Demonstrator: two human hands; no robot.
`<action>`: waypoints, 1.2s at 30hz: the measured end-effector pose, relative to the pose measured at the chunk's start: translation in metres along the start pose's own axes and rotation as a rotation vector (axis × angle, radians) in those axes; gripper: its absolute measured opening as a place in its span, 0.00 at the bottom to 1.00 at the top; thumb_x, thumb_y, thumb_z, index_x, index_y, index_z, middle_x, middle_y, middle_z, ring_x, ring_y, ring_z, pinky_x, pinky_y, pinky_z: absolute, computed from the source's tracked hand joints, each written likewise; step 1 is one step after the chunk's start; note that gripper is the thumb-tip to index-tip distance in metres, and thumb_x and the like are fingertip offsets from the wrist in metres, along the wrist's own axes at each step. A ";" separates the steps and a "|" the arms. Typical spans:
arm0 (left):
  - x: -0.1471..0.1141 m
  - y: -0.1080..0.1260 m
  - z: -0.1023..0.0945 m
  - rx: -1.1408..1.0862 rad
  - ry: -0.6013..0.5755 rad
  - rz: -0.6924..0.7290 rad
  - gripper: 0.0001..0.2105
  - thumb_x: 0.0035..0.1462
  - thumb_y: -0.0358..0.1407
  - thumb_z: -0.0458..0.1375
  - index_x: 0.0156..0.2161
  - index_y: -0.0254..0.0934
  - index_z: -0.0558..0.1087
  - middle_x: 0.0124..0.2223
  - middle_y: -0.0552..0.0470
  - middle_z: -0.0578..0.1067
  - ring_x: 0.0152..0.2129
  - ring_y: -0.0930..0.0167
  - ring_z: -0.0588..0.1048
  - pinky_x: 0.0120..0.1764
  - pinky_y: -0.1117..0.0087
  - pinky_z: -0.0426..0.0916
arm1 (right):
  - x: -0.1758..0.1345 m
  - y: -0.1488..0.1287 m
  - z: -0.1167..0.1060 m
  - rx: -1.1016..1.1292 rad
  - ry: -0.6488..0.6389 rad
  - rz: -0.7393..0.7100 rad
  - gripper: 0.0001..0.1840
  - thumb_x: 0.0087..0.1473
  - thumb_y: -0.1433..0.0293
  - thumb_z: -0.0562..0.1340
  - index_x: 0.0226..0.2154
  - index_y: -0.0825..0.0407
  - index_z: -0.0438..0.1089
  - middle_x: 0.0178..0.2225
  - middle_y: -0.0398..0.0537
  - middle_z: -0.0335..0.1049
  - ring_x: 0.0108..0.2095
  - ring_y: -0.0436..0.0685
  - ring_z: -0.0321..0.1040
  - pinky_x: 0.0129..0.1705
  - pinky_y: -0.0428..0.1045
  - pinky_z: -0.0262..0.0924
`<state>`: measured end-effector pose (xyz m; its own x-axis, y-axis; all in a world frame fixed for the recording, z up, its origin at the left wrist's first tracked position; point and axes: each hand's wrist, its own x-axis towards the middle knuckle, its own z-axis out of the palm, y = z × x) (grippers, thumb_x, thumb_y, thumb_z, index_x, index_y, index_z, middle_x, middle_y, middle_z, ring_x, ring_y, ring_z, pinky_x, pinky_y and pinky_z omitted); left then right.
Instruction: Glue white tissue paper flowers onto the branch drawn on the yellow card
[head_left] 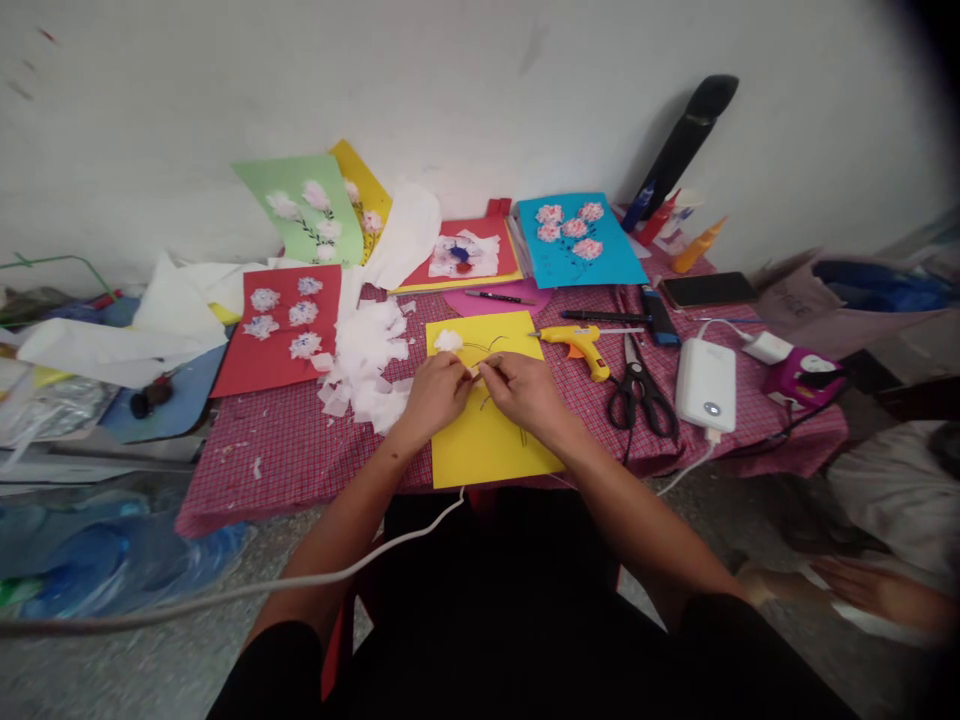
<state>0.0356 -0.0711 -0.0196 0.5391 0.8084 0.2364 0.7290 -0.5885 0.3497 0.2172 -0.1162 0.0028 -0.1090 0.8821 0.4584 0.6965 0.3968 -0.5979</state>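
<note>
A yellow sheet of paper point(480, 450) lies in front of me, with thin drawn lines and a white tissue puff point(448, 340) at its upper left. Over its middle, my left hand point(444, 388) and my right hand point(519, 388) meet, fingers pinched close together. Whatever sits between the fingertips is too small and hidden to name. To the left of the sheet is a heap of white tissue pieces point(371, 360). A yellow glue gun point(581, 345) rests just right of the sheet, its nozzle pointing left, and black-handled scissors point(640, 395) lie beyond it.
Finished flower cards stand or lie around: red point(255, 370), green point(300, 175) and blue point(540, 270). A white power bank point(706, 385), a phone point(709, 290) and paint bottles point(660, 218) are on the right. A white cable point(337, 577) crosses before me. Another person's hand point(862, 585) shows lower right.
</note>
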 end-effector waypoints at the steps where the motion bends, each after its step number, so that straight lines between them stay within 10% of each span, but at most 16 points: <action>1: 0.000 0.000 -0.001 -0.010 0.002 0.000 0.08 0.64 0.34 0.56 0.36 0.37 0.77 0.41 0.45 0.74 0.42 0.61 0.73 0.49 0.57 0.68 | 0.001 -0.001 -0.002 0.011 -0.002 0.013 0.13 0.64 0.66 0.59 0.30 0.49 0.73 0.29 0.47 0.77 0.30 0.57 0.73 0.34 0.50 0.65; 12: -0.019 -0.008 -0.014 -0.167 0.122 -0.024 0.08 0.61 0.31 0.56 0.43 0.37 0.76 0.48 0.45 0.75 0.50 0.62 0.72 0.57 0.58 0.66 | -0.037 0.006 -0.037 0.329 0.239 0.212 0.10 0.64 0.62 0.61 0.38 0.49 0.76 0.33 0.47 0.79 0.30 0.54 0.75 0.33 0.51 0.70; 21: -0.051 -0.014 -0.019 -0.104 0.073 0.010 0.12 0.58 0.27 0.53 0.41 0.37 0.79 0.55 0.42 0.73 0.52 0.61 0.73 0.56 0.57 0.68 | -0.067 0.011 -0.028 0.321 0.097 0.220 0.08 0.61 0.65 0.64 0.41 0.48 0.77 0.37 0.48 0.80 0.36 0.56 0.77 0.39 0.52 0.72; 30: -0.111 -0.060 -0.072 0.013 0.261 -0.268 0.07 0.62 0.35 0.55 0.39 0.40 0.75 0.40 0.48 0.79 0.42 0.62 0.76 0.50 0.58 0.70 | -0.058 -0.008 -0.016 0.344 0.029 0.161 0.07 0.61 0.67 0.63 0.40 0.48 0.77 0.37 0.48 0.80 0.34 0.55 0.76 0.37 0.51 0.71; 36: -0.090 -0.061 -0.071 0.072 0.148 -0.189 0.10 0.64 0.38 0.54 0.42 0.38 0.77 0.42 0.45 0.78 0.43 0.61 0.75 0.50 0.57 0.67 | -0.030 -0.041 0.007 0.365 -0.066 -0.002 0.08 0.61 0.69 0.61 0.42 0.48 0.76 0.38 0.48 0.80 0.37 0.56 0.77 0.41 0.52 0.70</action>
<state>-0.0869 -0.1071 0.0019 0.3264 0.8946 0.3053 0.8419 -0.4220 0.3364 0.1867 -0.1568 0.0091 -0.1644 0.8909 0.4233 0.3984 0.4526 -0.7978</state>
